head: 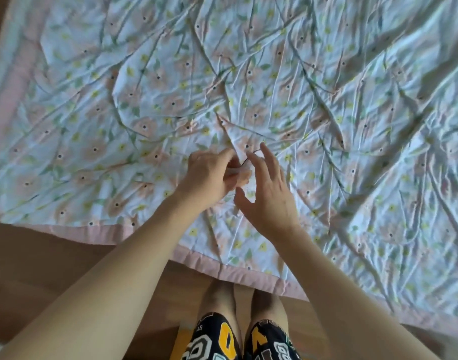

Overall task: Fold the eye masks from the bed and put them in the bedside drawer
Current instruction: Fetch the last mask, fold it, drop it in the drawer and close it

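The mask (240, 172) is a small pale bundle, almost wholly hidden in the left hand (209, 175), above the bed's (118, 231) near edge. So little of it shows that its long axis and the way it points cannot be told. A thin dark strap (249, 155) curves up and rightward out of the bundle, reaching toward the right hand's fingers (259, 166).

The left hand comes in from the lower left, back of the hand upward, fingers curled round the mask and pinching it. The right hand (268, 196) lies just beside it, coming in from the lower right, its fingers straight and spread, pointing up and leftward, with the thumb held out below the bundle. Whether its fingertips touch the strap cannot be told.

Both forearms reach forward over the bed. A crumpled floral quilt (326, 105) with a pink border covers the bed. Beside the bed is a wooden floor (53, 261), and the person's knees and patterned shorts (215, 339) show at the bottom.
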